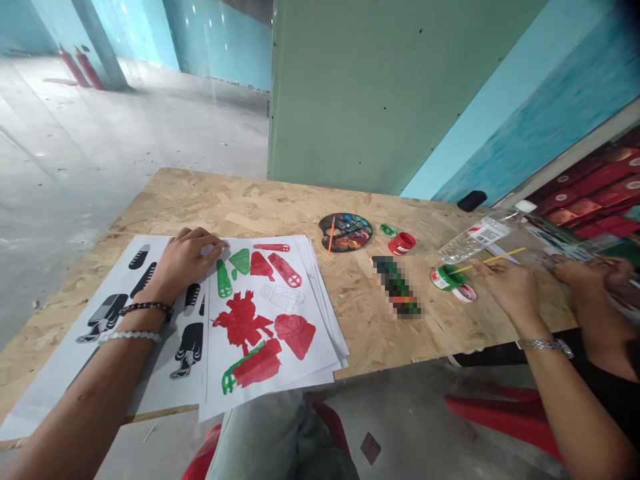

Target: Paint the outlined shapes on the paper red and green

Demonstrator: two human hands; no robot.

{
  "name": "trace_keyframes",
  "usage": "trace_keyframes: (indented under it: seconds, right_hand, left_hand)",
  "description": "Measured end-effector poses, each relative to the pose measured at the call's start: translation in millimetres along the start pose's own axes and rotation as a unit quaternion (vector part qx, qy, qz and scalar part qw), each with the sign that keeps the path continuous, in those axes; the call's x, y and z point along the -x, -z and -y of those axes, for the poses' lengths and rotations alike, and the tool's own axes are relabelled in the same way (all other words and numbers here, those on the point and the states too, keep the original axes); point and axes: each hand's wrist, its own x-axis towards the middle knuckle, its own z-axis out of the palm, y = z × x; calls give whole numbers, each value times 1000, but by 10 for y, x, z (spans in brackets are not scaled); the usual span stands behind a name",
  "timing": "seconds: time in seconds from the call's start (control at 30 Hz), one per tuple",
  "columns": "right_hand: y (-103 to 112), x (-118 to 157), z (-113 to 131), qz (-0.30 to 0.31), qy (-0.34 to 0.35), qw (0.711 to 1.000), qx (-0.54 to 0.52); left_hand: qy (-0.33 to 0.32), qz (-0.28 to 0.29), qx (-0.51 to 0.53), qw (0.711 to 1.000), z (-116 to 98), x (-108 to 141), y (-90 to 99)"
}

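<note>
My left hand (187,259) rests on the top left corner of a painted sheet (320,333), its fingers bent and slightly apart. The sheet bears red and green painted shapes and one unpainted outline. Under my left forearm lies a sheet with black and grey printed figures (187,350). My right hand (505,290) pinches a thin yellow paintbrush (493,259). The brush's tip is in an open jar of green paint (442,277), tilted towards me. A lid (466,293) lies beside that jar.
A paint palette (356,233) with an orange brush (331,237) across it lies at the back. Nearby are a red paint jar (402,243), a green-stained lid (389,230), a blurred-out item (397,288) and a plastic bottle (483,233). Another person's hands (590,270) are at the right.
</note>
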Motion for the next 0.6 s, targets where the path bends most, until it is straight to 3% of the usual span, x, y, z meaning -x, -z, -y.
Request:
trace_keyframes:
  seconds: [0.37, 0.6]
  right_hand:
    - [170, 34, 116, -100, -28, 993, -51]
    - [253, 73, 152, -118, -54, 987, -97]
  left_hand:
    - [-6, -7, -4, 1000, 19, 12, -8]
    - [-10, -4, -13, 1000, 16, 18, 4]
